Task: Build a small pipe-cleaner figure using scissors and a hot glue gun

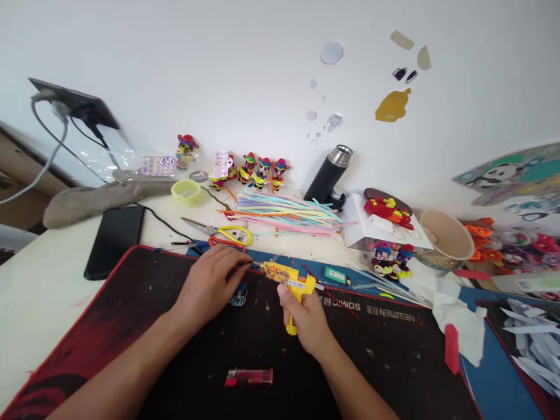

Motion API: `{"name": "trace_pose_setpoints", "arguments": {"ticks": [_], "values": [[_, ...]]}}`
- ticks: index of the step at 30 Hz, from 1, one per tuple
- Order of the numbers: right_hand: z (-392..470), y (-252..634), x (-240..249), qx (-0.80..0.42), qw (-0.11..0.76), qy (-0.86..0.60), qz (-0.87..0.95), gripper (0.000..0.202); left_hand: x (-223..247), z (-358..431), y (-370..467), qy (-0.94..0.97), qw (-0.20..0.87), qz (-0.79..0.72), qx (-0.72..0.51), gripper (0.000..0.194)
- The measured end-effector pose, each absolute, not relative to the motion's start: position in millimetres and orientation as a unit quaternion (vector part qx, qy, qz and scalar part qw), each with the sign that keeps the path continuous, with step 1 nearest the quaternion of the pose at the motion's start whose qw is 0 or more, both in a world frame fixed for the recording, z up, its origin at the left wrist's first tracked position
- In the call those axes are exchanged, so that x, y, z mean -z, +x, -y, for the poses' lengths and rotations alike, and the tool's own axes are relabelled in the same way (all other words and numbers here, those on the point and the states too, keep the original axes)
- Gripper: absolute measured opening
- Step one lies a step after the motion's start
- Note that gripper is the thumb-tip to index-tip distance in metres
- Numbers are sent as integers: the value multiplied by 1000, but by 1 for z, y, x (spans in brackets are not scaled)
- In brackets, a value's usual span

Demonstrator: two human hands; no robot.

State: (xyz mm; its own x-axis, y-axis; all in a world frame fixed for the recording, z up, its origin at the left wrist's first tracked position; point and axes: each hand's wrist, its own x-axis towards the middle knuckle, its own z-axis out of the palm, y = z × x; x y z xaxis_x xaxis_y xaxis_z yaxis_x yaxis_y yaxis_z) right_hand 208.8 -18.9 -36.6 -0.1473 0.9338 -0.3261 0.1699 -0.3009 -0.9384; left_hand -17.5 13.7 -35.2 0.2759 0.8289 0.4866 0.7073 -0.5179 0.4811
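Note:
My right hand (306,318) is wrapped around the handle of a yellow hot glue gun (301,282), its nozzle pointing left and a glue stick poking out of its back end. The nozzle tip reaches the fingertips of my left hand (214,280), which are pinched together just above the black mat. What they hold is too small and covered to make out. Right below those fingers lies a small blue figure piece (238,294), partly hidden by the hand. Nearer to me a red lighter (249,377) rests on the mat (196,373).
Beyond my hands lie yellow-and-orange-handled scissors (227,233), a bundle of pastel pipe cleaners (284,213) and a leaning black thermos (328,175). Several small finished figures (262,172) line the wall. A phone (116,239) is at left; a white box (363,224) and paper cup (446,236) stand right.

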Motion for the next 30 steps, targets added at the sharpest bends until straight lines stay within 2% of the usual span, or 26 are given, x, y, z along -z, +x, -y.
{"name": "trace_pose_setpoints", "arguments": {"ticks": [30], "values": [[20, 212, 42, -542, 332, -560, 531, 76, 35, -14, -16, 793, 91, -478, -367, 13]]}}
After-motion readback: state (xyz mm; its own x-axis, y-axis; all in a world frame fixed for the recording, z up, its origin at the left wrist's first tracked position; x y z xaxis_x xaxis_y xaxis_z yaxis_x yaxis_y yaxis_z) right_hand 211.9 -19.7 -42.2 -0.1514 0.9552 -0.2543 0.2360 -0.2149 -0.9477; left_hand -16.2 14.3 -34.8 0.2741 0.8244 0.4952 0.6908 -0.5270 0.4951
